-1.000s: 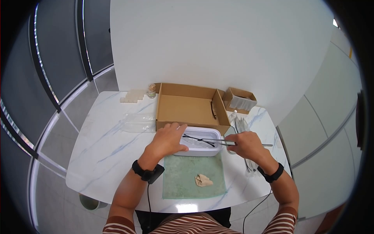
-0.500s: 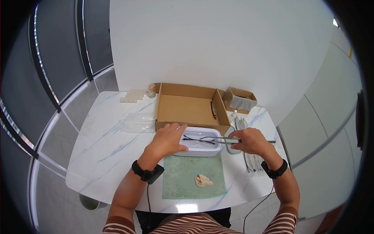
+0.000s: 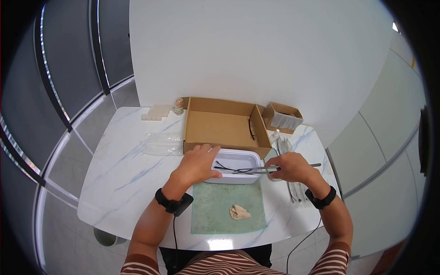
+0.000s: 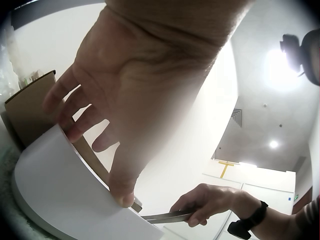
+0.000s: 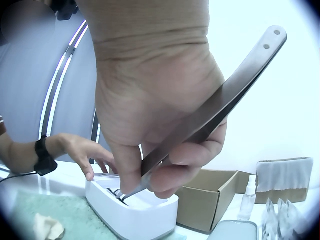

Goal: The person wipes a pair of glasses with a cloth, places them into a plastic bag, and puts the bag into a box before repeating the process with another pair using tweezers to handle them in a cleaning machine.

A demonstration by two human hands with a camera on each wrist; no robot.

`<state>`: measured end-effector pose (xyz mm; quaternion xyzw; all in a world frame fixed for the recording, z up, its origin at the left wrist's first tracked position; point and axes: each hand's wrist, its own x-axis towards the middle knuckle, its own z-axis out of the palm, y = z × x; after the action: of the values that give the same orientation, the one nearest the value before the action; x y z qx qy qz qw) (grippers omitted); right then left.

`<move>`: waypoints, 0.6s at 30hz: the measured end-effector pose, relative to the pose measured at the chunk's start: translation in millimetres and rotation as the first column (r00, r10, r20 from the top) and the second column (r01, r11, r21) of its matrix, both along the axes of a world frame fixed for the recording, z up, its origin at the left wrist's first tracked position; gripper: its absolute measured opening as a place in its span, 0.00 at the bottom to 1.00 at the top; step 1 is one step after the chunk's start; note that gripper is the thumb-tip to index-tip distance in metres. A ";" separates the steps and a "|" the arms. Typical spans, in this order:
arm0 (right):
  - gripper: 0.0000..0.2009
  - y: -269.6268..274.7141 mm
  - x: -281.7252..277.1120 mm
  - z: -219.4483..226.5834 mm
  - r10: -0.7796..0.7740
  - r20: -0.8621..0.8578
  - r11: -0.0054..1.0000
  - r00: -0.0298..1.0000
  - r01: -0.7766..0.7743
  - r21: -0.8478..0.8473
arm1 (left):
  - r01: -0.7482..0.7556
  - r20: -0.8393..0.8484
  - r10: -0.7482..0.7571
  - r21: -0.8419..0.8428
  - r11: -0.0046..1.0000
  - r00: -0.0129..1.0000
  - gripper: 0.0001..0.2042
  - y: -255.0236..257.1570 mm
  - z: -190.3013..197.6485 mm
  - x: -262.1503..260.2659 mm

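In the head view, my left hand (image 3: 197, 164) spans the left end of a white oblong tub (image 3: 234, 180). Its thumb lies on the near rim and its fingers reach over to the far side. My right hand (image 3: 297, 167) grips long metal tweezers (image 5: 225, 100) between thumb and fingers. The slim tweezer tips point left, down into the tub, among thin dark rods (image 3: 224, 166) that look like eyeglass temples. In the right wrist view the tips overlap the rods just inside the tub; my fingers partly cover that spot.
Behind the tub stands an open cardboard box (image 3: 215, 130) holding a dark curved piece (image 3: 251, 129). A green cloth (image 3: 211, 206) with a crumpled beige cloth (image 3: 238, 211) lies in front. Rightward are a spray bottle (image 5: 247, 200), bagged tools (image 3: 300, 192) and a smaller box (image 3: 271, 123).
The tweezer arms spread and drew back rightward, then came closer together with the tips lower toward the tub's near side. The crossed rods have shifted nearer. My left hand stays put.
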<state>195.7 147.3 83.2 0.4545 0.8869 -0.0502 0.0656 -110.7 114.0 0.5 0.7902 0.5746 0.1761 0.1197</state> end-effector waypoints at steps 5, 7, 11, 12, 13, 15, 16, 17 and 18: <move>0.16 -3.6 -2.7 2.9 0.005 0.031 0.996 1.000 -0.008 0.085 | -0.004 0.000 0.004 -0.014 1.000 1.000 0.40 -1.3 2.6 0.3; 0.15 -1.6 0.2 5.1 0.001 -0.021 0.996 1.000 0.001 0.091 | -0.002 0.007 0.002 0.003 1.000 1.000 0.40 -0.7 -0.1 0.2; 0.15 -2.3 -2.0 15.5 -0.030 -0.054 0.996 0.998 0.035 0.081 | -0.004 0.010 0.004 -0.003 1.000 1.000 0.40 -0.4 0.9 -2.0; 0.15 -1.9 -1.9 14.0 -0.031 -0.054 0.996 0.998 0.035 0.082 | 0.032 -0.002 -0.032 -0.008 0.999 0.999 0.39 1.5 -1.7 -6.4; 0.15 -0.8 -1.5 10.8 -0.025 -0.051 0.996 0.998 0.029 0.080 | 0.068 -0.014 -0.068 -0.013 0.998 0.998 0.39 2.7 -2.3 -10.5; 0.15 0.2 -1.4 6.1 -0.019 -0.048 0.997 0.999 0.023 0.078 | 0.072 0.007 -0.071 -0.054 0.996 0.997 0.39 4.6 1.4 -18.5; 0.15 0.3 -1.6 4.1 -0.016 -0.029 0.998 0.999 0.018 0.067 | 0.074 0.028 -0.072 -0.096 0.993 0.997 0.38 4.8 2.8 -20.7; 0.16 0.7 -1.6 1.6 -0.011 -0.011 0.998 1.000 0.012 0.056 | 0.073 0.026 -0.070 -0.097 0.993 0.997 0.38 4.9 1.6 -21.5; 0.16 2.0 -0.3 -2.5 -0.010 -0.012 0.998 1.000 0.011 0.056 | 0.081 0.036 -0.078 -0.082 0.993 0.996 0.38 5.7 -0.3 -22.0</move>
<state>195.3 149.4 80.7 0.4606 0.8859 -0.0286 0.0474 -132.7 119.7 0.1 0.8037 0.5476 0.1600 0.1690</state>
